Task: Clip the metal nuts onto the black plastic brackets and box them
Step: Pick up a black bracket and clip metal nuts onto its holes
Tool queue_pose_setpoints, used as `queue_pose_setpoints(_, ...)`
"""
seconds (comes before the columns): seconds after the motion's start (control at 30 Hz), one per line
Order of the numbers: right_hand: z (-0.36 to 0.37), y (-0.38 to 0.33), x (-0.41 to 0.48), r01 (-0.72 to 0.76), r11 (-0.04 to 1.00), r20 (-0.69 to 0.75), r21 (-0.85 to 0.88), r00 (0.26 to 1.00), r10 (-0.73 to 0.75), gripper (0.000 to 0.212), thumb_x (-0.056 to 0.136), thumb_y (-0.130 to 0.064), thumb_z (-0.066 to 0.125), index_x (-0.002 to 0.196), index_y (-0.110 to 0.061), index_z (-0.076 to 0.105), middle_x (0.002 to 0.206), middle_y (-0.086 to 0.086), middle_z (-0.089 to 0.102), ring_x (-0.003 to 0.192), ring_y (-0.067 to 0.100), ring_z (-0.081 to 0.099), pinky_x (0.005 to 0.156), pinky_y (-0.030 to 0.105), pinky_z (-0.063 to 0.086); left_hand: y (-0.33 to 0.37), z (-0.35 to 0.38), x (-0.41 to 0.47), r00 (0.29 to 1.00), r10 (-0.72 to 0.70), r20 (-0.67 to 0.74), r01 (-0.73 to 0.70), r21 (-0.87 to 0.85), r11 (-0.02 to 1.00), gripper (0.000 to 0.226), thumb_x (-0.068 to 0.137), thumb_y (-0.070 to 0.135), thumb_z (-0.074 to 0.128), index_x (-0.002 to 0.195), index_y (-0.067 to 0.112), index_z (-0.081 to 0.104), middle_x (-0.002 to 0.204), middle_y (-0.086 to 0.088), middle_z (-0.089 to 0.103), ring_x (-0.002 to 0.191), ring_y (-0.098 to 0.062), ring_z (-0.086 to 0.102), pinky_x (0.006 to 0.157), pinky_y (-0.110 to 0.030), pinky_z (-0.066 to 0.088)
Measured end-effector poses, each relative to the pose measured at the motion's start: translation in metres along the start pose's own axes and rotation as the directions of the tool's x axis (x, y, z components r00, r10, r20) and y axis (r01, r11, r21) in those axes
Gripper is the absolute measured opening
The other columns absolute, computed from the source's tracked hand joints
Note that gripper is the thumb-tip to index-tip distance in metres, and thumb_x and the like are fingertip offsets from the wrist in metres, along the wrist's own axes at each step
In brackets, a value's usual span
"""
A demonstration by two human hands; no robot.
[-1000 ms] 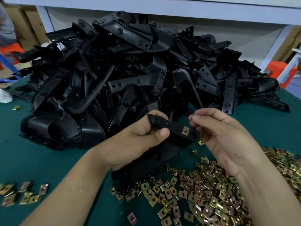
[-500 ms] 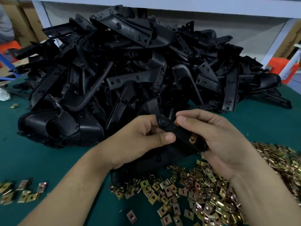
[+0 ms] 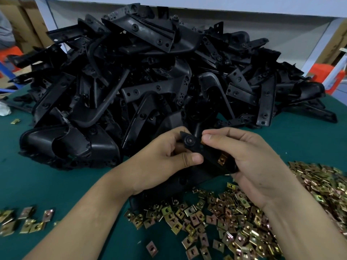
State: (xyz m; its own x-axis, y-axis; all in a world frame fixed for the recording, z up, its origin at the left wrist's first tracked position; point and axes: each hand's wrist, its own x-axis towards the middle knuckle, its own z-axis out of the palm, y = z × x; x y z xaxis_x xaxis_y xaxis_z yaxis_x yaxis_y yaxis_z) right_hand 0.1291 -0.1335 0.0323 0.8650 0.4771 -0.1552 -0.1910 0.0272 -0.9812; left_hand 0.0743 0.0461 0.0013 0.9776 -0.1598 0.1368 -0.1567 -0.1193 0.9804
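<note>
Our left hand [image 3: 165,158] grips the black bracket [image 3: 204,152] above the green surface [image 3: 56,184], fingers curled round it. One nut [image 3: 222,160] sits clipped on. Our right hand [image 3: 249,158] pinches a second nut [image 3: 202,141] at the bracket's edge. Next, we judge, it needs pushing fully home.

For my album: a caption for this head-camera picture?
Left hand and right hand hold a black plastic bracket with one metal nut clipped on, above loose nuts.
</note>
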Motion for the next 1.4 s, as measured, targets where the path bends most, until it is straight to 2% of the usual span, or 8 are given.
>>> queue_pose_setpoints(0.5,0.002,0.014,0.008,0.099,0.984,0.021,-0.152,0.995,-0.097,0.011,0.089,-0.029,0.072,0.096,-0.025,0.079,0.097,-0.002,0.077,0.099,0.013,0.07,0.089,0.034,0.049,0.001,0.006,0.002,0.983,0.064,-0.173,-0.029,0.197,0.98,0.014,0.097,0.017,0.066,0.102,0.011,0.054,0.082,0.009,0.056,0.079,-0.005,0.053,0.073,-0.023,0.045)
queue_pose_setpoints(0.63,-0.003,0.01,0.006,0.207,0.968,0.049,-0.141,0.978,-0.202,0.019,0.082,-0.028,0.073,0.1,-0.025,0.079,0.105,0.003,0.076,0.106,0.019,0.07,0.096,0.037,0.052,0.008,0.008,0.0,0.978,0.073,-0.193,-0.056,0.092,0.994,0.024,0.092,0.023,0.068,0.108,0.008,0.058,0.09,0.005,0.064,0.088,-0.006,0.061,0.079,-0.02,0.049)
queue_pose_setpoints(0.8,-0.009,0.001,0.005,0.323,0.944,-0.091,-0.069,0.94,-0.328,0.025,0.075,-0.027,0.072,0.098,-0.026,0.08,0.101,0.002,0.078,0.103,0.017,0.071,0.097,0.038,0.053,0.016,-0.009,-0.008,0.994,-0.105,0.006,0.105,0.037,0.994,0.037,0.088,0.026,0.073,0.121,0.033,0.058,0.12,0.008,0.071,0.106,-0.013,0.071,0.088,-0.024,0.056)
queue_pose_setpoints(0.97,-0.018,-0.013,0.003,0.422,0.9,-0.158,-0.108,0.886,-0.435,0.017,0.092,-0.015,0.069,0.101,-0.025,0.08,0.099,-0.004,0.077,0.103,0.01,0.07,0.099,0.033,0.052,0.026,-0.013,-0.01,0.995,-0.069,-0.077,0.058,-0.133,0.989,0.037,0.088,0.008,0.071,0.122,0.02,0.064,0.118,-0.006,0.075,0.104,-0.028,0.074,0.084,-0.031,0.061)
queue_pose_setpoints(1.07,-0.025,-0.032,-0.009,0.49,0.824,-0.128,-0.285,0.833,-0.539,0.018,0.095,-0.018,0.069,0.106,-0.03,0.077,0.09,-0.013,0.072,0.095,0.003,0.068,0.087,0.02,0.051,0.035,-0.002,-0.007,0.981,-0.039,-0.19,-0.003,-0.219,0.976,0.035,0.079,0.009,0.074,0.112,0.011,0.065,0.111,-0.011,0.077,0.1,-0.03,0.075,0.079,-0.031,0.062)
queue_pose_setpoints(1.17,-0.042,-0.048,-0.038,0.516,0.637,-0.084,-0.573,0.736,-0.672,0.021,0.092,-0.026,0.073,0.109,-0.039,0.071,0.092,-0.025,0.07,0.093,-0.002,0.066,0.084,0.013,0.049,0.048,0.016,-0.005,0.971,0.01,-0.241,-0.066,-0.223,0.973,0.037,0.073,0.02,0.088,0.105,0.02,0.069,0.109,-0.008,0.078,0.096,-0.031,0.076,0.076,-0.033,0.062)
queue_pose_setpoints(1.23,-0.056,-0.054,-0.065,0.502,0.545,-0.101,-0.671,0.666,-0.739,0.026,0.088,-0.032,0.075,0.11,-0.045,0.068,0.1,-0.025,0.07,0.101,0.001,0.066,0.088,0.016,0.049,0.059,0.032,0.002,0.97,0.085,-0.228,-0.112,-0.108,0.988,0.037,0.076,0.03,0.09,0.108,0.03,0.071,0.114,-0.005,0.076,0.1,-0.029,0.075,0.082,-0.039,0.062)
queue_pose_setpoints(1.4,-0.109,-0.051,-0.151,0.363,0.529,-0.336,-0.767,0.475,-0.813,0.026,0.086,-0.042,0.073,0.108,-0.054,0.066,0.108,-0.02,0.072,0.106,0.009,0.068,0.093,0.034,0.053,0.089,0.123,0.022,0.976,0.199,-0.088,-0.193,0.078,0.978,0.043,0.086,0.024,0.082,0.125,0.029,0.063,0.119,0.003,0.074,0.106,-0.021,0.072,0.089,-0.045,0.059)
